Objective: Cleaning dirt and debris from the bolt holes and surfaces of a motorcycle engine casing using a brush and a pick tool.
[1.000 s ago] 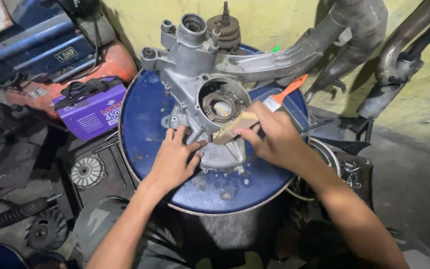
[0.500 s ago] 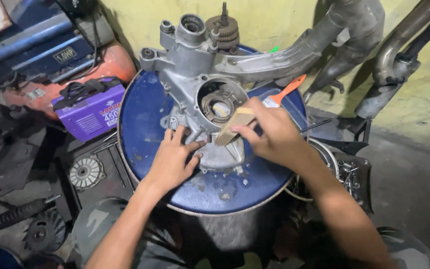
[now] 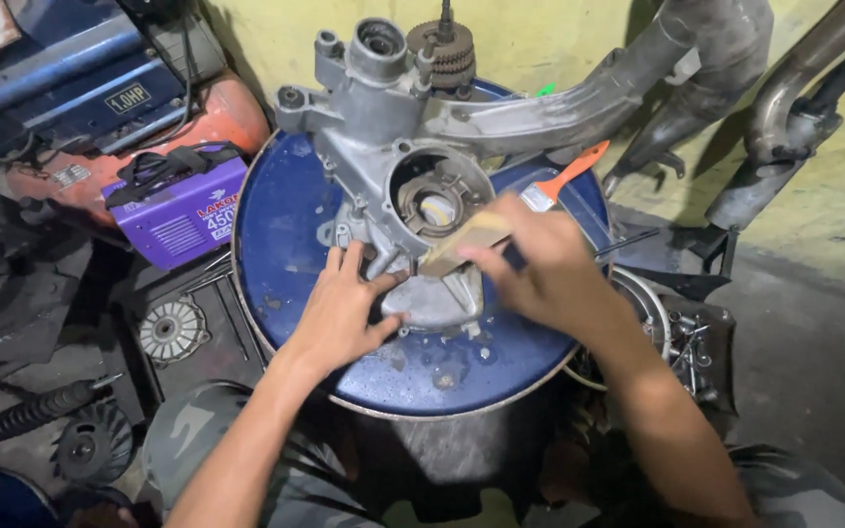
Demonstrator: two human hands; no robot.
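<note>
A grey metal engine casing (image 3: 383, 147) lies on the blue lid of a drum (image 3: 286, 244). It has a round opening (image 3: 439, 200) in its middle and a gear shaft (image 3: 447, 44) at the top. My left hand (image 3: 344, 313) rests flat on the lower edge of the casing, fingers spread. My right hand (image 3: 540, 269) grips a wooden-handled brush (image 3: 462, 244), whose tip points at the round opening. The right hand is blurred by motion.
An orange-handled paintbrush (image 3: 564, 181) lies on the lid behind my right hand. A purple welding machine (image 3: 183, 210) and an orange tank (image 3: 100, 166) stand at the left. Exhaust pipes (image 3: 784, 108) lean at the right; fan-like metal parts (image 3: 173, 330) lie on the floor.
My right hand has moved the wooden brush slightly across the casing near the round opening. My left hand has stayed on the casing's lower edge.
</note>
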